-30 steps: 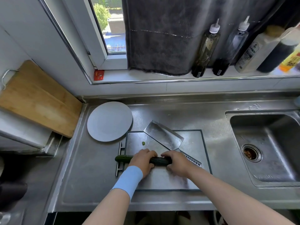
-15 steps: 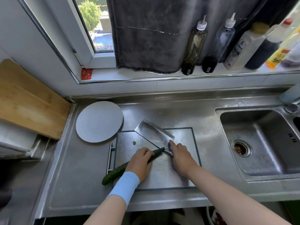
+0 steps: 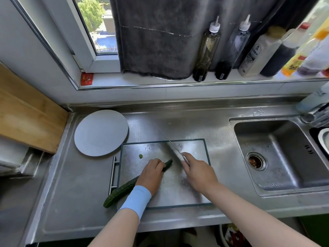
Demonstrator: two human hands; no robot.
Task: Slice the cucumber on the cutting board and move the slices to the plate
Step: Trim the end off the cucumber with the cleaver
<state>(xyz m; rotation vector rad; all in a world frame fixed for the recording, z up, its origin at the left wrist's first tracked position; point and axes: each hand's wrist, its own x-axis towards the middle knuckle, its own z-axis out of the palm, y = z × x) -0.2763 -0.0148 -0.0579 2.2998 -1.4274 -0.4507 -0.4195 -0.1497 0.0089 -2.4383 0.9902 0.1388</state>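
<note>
Firmly, your left hand (image 3: 151,175) curls over the cucumber (image 3: 122,190) — slanted across the left edge of the cutting board (image 3: 193,148) — while your right hand (image 3: 197,172) grips the knife (image 3: 173,148), blade over the board's middle.

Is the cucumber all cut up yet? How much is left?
Hardly started. Done: just one tiny green bit lies cut on the cutting board. In hand: the left hand holds the cucumber down and the right hand grips the knife, blade near the cucumber's tip. Left: almost the whole cucumber needs slicing, and the plate has no slices on it.
</note>
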